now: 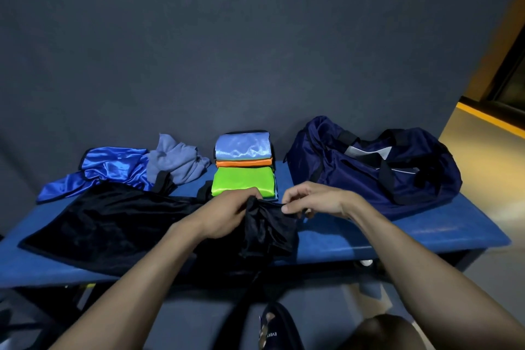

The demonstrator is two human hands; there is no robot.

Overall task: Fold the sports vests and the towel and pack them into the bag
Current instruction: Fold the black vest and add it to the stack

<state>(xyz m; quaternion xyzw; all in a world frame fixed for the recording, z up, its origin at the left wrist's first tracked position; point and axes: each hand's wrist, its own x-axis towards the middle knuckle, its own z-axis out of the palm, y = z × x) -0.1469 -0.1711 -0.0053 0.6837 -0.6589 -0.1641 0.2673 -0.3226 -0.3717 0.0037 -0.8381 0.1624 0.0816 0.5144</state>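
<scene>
A black sports vest (113,221) lies spread over the left half of the blue bench (397,230), its right end bunched up. My left hand (227,213) grips that bunched end, and my right hand (315,199) pinches its top edge beside it. Behind my hands sits a stack of folded vests: light blue (241,148) on top at the back, orange (244,162) under it, green (243,180) in front. A crumpled royal blue vest (108,169) and a grey-blue towel (176,162) lie at the back left. The navy bag (375,165) stands at the right, its top open.
A dark grey wall runs behind the bench. The bench's front edge is just below my forearms. My knee and a slippered foot (272,329) show at the bottom. A yellow-edged floor strip (488,119) lies far right.
</scene>
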